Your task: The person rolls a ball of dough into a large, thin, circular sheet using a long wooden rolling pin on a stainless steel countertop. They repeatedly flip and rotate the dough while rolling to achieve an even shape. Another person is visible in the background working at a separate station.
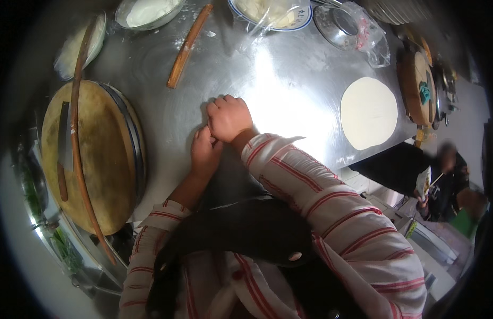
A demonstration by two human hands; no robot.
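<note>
Both hands meet over the near part of the steel table (167, 122). My right hand (228, 118) is curled into a fist, its knuckles turned up and away from me. Just below and to the left of it, my left hand (205, 151) has its fingers bent together and touching the right one. Whatever they may hold is hidden inside the fingers. Beyond them lies a short, thick wooden rolling pin (189, 48), resting at a slant. Off to the right, a round, thin sheet of dough (368, 114) is spread flat.
On the left, a thick round chopping board (108, 154) bears a cleaver (65, 135) and a long wooden stick (76, 127). Bowls, one with white flour (148, 11), line the far edge. At right stand another round board (414, 85) and a person (448, 181) with a bowl.
</note>
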